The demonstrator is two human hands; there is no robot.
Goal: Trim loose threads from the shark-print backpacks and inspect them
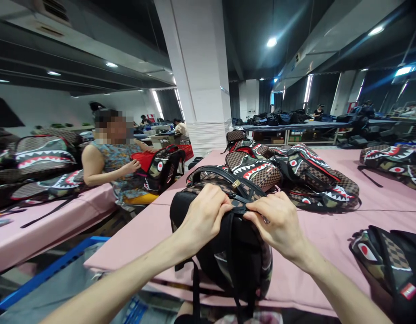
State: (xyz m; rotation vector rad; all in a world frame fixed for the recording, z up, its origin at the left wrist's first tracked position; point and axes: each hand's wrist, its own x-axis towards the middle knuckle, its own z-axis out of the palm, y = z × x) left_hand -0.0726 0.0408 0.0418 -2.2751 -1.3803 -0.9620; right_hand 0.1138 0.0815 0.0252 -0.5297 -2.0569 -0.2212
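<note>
Forearms (133,274) lead to fingers (257,207) clamped on a backpack (251,252) (straps (196,288) overhang the table edge (295,298)).

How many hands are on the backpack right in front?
2: the left hand and the right hand, side by side, both pinching the backpack near its top. No others show on it.

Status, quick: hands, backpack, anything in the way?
Left hand, right hand: both pinching black strap atop backpack. Backpack at pink table's near edge. Piled backpacks beyond; nothing seen blocking hands.
</note>
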